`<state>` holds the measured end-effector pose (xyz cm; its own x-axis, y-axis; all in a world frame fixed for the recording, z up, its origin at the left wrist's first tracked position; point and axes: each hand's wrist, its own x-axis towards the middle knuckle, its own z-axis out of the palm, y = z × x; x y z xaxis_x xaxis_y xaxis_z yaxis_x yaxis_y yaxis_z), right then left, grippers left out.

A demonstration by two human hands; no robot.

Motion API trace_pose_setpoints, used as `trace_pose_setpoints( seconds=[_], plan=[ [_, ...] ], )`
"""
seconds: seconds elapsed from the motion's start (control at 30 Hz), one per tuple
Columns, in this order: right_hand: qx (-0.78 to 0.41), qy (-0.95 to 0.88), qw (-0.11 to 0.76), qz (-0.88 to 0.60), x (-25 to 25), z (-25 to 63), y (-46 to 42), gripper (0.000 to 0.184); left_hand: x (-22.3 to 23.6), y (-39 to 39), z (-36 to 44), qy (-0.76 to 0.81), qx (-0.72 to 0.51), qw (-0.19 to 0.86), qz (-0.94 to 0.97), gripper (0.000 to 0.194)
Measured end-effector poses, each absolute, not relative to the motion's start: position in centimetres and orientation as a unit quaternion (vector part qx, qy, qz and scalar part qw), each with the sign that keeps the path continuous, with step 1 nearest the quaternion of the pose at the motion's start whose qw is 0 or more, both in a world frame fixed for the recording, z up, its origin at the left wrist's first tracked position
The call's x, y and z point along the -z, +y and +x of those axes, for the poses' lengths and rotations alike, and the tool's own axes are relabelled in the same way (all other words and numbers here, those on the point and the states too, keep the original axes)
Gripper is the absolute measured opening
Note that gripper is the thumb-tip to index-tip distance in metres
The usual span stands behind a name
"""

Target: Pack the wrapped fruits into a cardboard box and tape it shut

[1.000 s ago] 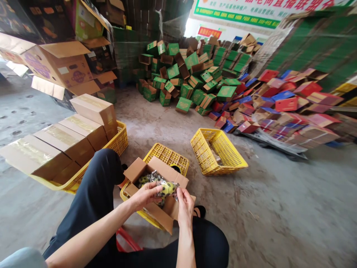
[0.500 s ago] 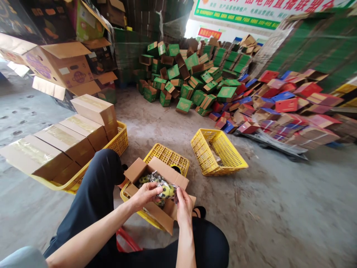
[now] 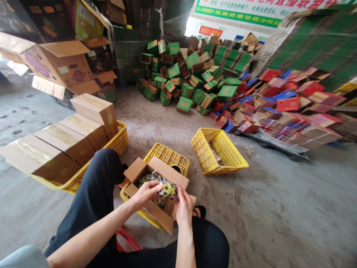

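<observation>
Below the grip, a yellow crate (image 3: 168, 158) lies mostly hidden under an open box (image 3: 170, 172). Above the box, the person's left hand (image 3: 147, 194) and right hand (image 3: 184, 204) pinch opposite ends of a clear, yellow-green packet (image 3: 169, 190), covering those ends. More packets (image 3: 144, 179) beneath the grip are partly hidden, too jumbled to count.

Our left hand (image 3: 149, 192) and right hand (image 3: 183, 204) sit close together, both pinching — left forearm (image 3: 93, 231) slanting up from lower left, right forearm (image 3: 185, 243) near upright, both bare. Our knees (image 3: 107, 163) are bent — spread wide.
</observation>
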<state>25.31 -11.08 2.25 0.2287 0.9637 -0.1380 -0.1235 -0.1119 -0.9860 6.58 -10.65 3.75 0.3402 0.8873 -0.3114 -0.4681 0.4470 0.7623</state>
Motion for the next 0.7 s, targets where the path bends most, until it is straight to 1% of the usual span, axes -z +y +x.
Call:
trace_pose_setpoints(
  seconds=[0.13, 0.27, 0.33, 0.43, 0.53, 0.63, 0.7],
  plan=[
    [-0.545, -0.316, 0.551, -0.547, -2.2, 25.3, -11.0, 0.046, -3.9, -10.7, 6.4, 0.362, -0.433, 0.779, 0.274, 0.050],
    [-0.540, -0.366, 0.533, -0.539, -2.4, 25.9, -11.3, 0.047, -3.7, -10.8, 6.2, 0.362, -0.433, 0.774, 0.286, 0.048],
    [-0.514, -0.383, 0.524, -0.561, -2.6, 26.6, -11.3, 0.048, -3.4, -10.7, 6.1, 0.368, -0.421, 0.773, 0.301, 0.049],
    [-0.432, -0.423, 0.508, -0.614, -3.1, 27.9, -11.3, 0.048, -2.5, -10.5, 5.9, 0.424, -0.408, 0.746, 0.311, 0.056],
    [-0.296, -0.509, 0.478, -0.652, -3.3, 28.8, -11.5, 0.045, -1.2, -10.0, 5.4, 0.475, -0.400, 0.688, 0.375, 0.055],
    [-0.162, -0.595, 0.405, -0.675, -2.9, 28.6, -11.9, 0.050, -0.3, -9.6, 5.3, 0.482, -0.356, 0.621, 0.505, 0.046],
    [-0.104, -0.638, 0.338, -0.685, -2.3, 28.3, -12.2, 0.052, 0.0, -9.4, 5.7, 0.488, -0.291, 0.573, 0.591, 0.042]
  ],
)
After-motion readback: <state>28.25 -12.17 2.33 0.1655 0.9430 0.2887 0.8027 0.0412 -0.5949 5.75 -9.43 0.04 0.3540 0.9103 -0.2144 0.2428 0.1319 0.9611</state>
